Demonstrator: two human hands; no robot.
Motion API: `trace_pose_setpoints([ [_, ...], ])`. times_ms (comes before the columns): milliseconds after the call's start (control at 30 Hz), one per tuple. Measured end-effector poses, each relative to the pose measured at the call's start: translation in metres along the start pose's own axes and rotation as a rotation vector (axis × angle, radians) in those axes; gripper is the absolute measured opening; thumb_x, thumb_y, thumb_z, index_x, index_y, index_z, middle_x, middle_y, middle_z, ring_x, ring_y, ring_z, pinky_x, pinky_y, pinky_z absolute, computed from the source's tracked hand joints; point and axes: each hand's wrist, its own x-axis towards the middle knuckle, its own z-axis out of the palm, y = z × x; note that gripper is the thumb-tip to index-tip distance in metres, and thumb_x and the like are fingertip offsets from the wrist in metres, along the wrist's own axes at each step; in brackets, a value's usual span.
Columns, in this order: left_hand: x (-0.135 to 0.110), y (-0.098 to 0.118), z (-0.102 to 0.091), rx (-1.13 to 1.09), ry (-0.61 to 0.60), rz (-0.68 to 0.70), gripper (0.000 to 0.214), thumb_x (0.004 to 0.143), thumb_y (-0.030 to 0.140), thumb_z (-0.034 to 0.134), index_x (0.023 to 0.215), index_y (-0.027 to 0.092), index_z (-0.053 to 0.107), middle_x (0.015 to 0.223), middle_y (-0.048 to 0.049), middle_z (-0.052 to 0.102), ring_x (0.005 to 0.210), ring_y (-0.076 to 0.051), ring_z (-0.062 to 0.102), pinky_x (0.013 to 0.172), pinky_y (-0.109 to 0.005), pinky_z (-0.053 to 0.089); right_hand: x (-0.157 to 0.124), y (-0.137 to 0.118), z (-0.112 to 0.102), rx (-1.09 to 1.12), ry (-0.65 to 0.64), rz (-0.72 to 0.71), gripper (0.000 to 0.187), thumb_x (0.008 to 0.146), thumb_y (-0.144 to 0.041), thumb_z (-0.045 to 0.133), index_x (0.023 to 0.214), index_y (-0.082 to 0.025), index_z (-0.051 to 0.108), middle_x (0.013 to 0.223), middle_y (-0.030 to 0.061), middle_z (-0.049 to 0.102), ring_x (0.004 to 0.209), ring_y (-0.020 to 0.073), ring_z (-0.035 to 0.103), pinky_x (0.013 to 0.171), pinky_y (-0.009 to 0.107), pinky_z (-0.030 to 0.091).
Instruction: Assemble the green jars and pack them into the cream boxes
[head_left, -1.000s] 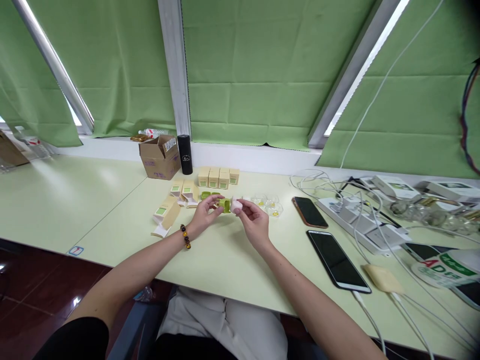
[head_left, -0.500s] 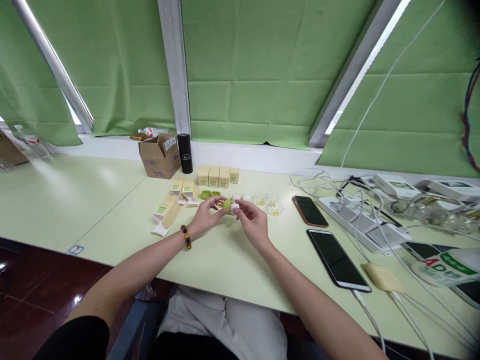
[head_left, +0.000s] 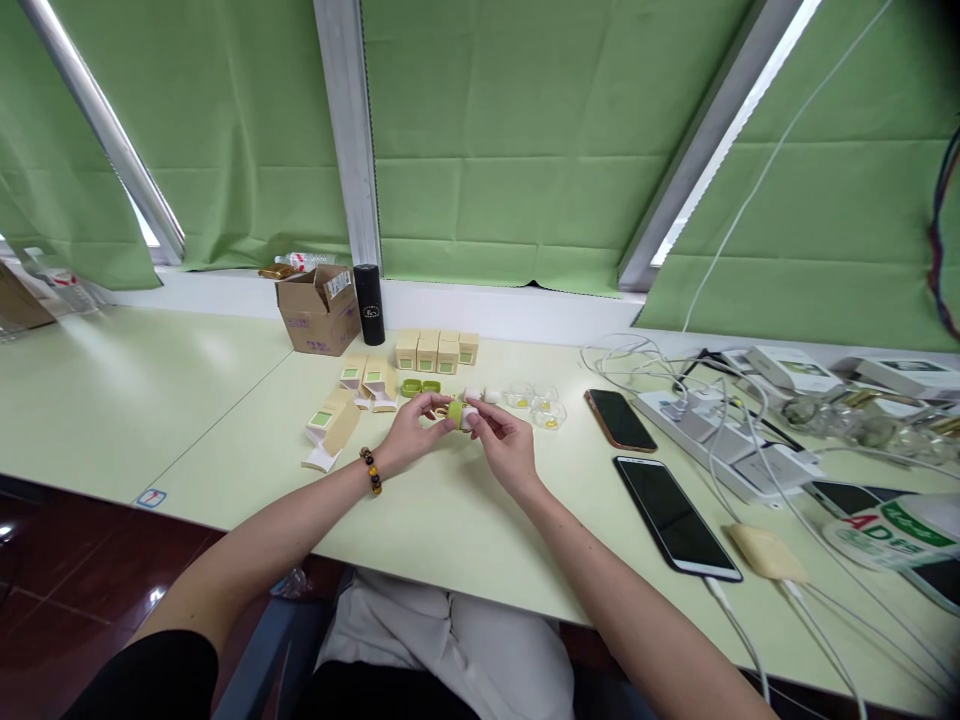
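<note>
Between the fingertips of both hands, just above the table, is a small green-and-white piece (head_left: 455,413) whose exact kind is too small to make out. My left hand (head_left: 411,436) pinches its green side. Closed on the white end is my right hand (head_left: 507,448). Behind the fingers lie two small green open holders (head_left: 412,387). To the right of these, small white pieces (head_left: 491,396) are partly hidden by my right hand, beside clear plastic cups (head_left: 549,414) with yellow bits in them. Opened cream cartons (head_left: 337,418) lie left of my left hand.
Closed cream cartons (head_left: 427,352) stand in a row at the back, near a cardboard box (head_left: 319,318) and a black cylinder (head_left: 369,305). On the right are two phones (head_left: 675,515), a power strip (head_left: 705,445), loose cables and a beige charger (head_left: 769,553).
Both hands stay in nearly the same place. Less of the white end shows beside the green part than before.
</note>
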Motion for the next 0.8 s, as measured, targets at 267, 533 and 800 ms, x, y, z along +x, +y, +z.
trace_pose_setpoints([
  [267, -0.002, 0.001, 0.002, 0.021, 0.002, -0.01, 0.043, 0.082, 0.052, 0.08, 0.107, 0.02, 0.068, 0.11, -0.0085, 0.068, 0.104, -0.023, 0.062, 0.095, -0.039, 0.049, -0.003, -0.001, 0.002, 0.002, -0.011, 0.002, 0.045, 0.085, -0.053, 0.073, 0.115, -0.02, 0.078, 0.083, 0.0049, 0.076, 0.068, 0.0183, 0.068, 0.07, 0.036, 0.061],
  [533, -0.012, 0.007, 0.005, 0.304, -0.009, 0.09, 0.055, 0.083, 0.049, 0.08, 0.127, 0.021, 0.063, 0.122, -0.0116, 0.059, 0.12, -0.029, 0.055, 0.106, -0.048, 0.047, -0.003, -0.006, 0.002, 0.011, 0.006, 0.035, 0.044, 0.084, -0.055, 0.074, 0.108, -0.018, 0.077, 0.08, 0.0053, 0.076, 0.071, 0.0208, 0.071, 0.072, 0.037, 0.063],
  [800, -0.017, 0.011, 0.012, 0.361, -0.065, 0.257, 0.058, 0.098, 0.036, 0.061, 0.15, 0.023, 0.041, 0.147, -0.0154, 0.048, 0.14, -0.031, 0.047, 0.117, -0.051, 0.044, -0.004, 0.001, 0.006, 0.128, -0.005, 0.08, 0.049, 0.08, -0.058, 0.079, 0.108, -0.017, 0.075, 0.096, 0.0082, 0.079, 0.081, 0.0234, 0.075, 0.078, 0.042, 0.067],
])
